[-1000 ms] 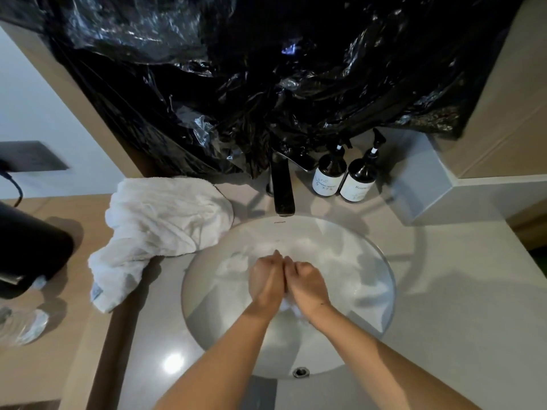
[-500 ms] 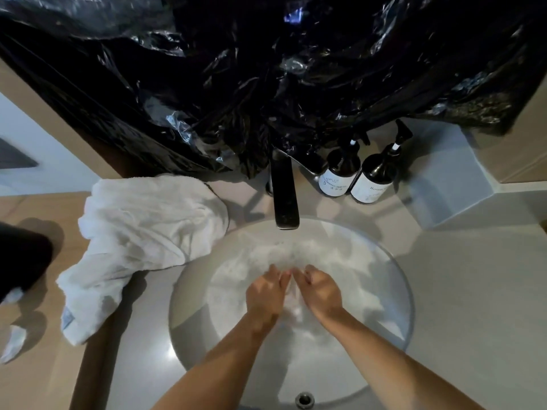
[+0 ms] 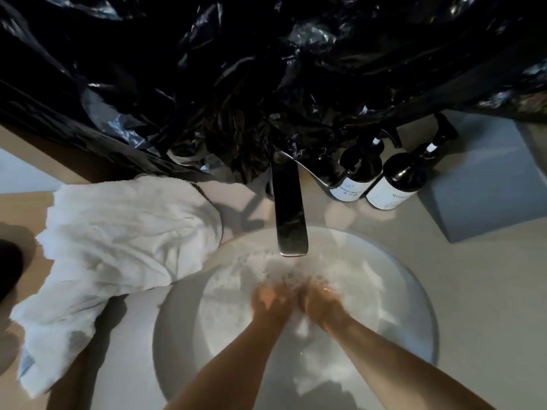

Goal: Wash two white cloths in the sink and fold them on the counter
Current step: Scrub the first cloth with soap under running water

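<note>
The tabletop (image 3: 473, 291) carried a round sink (image 3: 426, 327) of foamy water. One white cloth (image 3: 118, 247) lay bunched left of the basin, its edge overhanging the rim. The second cloth (image 3: 303, 328) sat submerged between the left hand (image 3: 270, 300) and right hand (image 3: 321, 306), both pressed together on it, though blur obscured each grip. Risk: vigorous scrubbing could slop water onto the dry cloth.

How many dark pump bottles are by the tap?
2. Both dark glass pump bottles with white labels stand right of the faucet: one nearer it, one further right. Black plastic sheeting could hide others.
</note>
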A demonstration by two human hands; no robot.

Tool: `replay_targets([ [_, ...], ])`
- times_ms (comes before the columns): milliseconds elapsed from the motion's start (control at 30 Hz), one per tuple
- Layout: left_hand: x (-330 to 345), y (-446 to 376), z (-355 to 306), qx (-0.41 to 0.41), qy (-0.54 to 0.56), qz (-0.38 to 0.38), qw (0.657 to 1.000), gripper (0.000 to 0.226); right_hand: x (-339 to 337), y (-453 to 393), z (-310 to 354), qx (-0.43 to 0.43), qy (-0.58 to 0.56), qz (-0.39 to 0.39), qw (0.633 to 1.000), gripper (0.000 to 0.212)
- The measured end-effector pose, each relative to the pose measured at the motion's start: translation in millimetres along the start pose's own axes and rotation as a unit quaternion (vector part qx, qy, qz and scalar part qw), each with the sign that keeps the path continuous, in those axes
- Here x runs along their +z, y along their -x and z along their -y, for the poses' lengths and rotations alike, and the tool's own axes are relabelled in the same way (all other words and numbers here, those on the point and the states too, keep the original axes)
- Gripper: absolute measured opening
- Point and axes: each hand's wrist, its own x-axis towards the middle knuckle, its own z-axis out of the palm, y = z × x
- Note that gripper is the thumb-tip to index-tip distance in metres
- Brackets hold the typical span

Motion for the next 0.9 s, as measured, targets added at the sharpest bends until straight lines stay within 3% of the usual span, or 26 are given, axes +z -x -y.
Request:
replay_targets([
  [33,-1,6,-8,0.003,-0.162,-0.015,0.987,0.033,-3,-2,-1,-0.017,-0.008,-0.02,1.0,0.027],
  [67,0,6,-10,0.025,-0.339,-0.028,0.94,0.027,-7,0,2,0.001,-0.02,-0.045,0.999,0.029],
  [100,1,13,-20,0.027,-0.383,-0.065,0.921,0.036,-10,1,4,-0.004,-0.028,-0.088,0.996,0.034],
  [167,6,32,-31,0.109,-0.355,-0.092,0.924,0.045,-19,14,14,-0.018,-0.053,-0.172,0.984,0.053],
  [267,23,68,-42,0.178,-0.295,-0.067,0.936,0.045,-23,41,33,-0.027,-0.132,-0.215,0.967,0.058],
  [467,23,102,-54,0.2,-0.262,-0.132,0.935,0.041,-1,98,60,-0.086,-0.056,-0.207,0.973,0.049],
  [600,32,126,-48,0.228,-0.253,-0.107,0.934,0.039,-23,98,75,-0.057,-0.121,-0.211,0.968,0.045],
  [733,15,116,-60,0.207,-0.274,-0.145,0.928,0.042,3,111,73,-0.091,-0.055,-0.227,0.968,0.049],
  [900,20,137,-43,0.266,-0.251,-0.109,0.924,0.045,-10,107,74,-0.078,-0.099,-0.232,0.964,0.047],
])
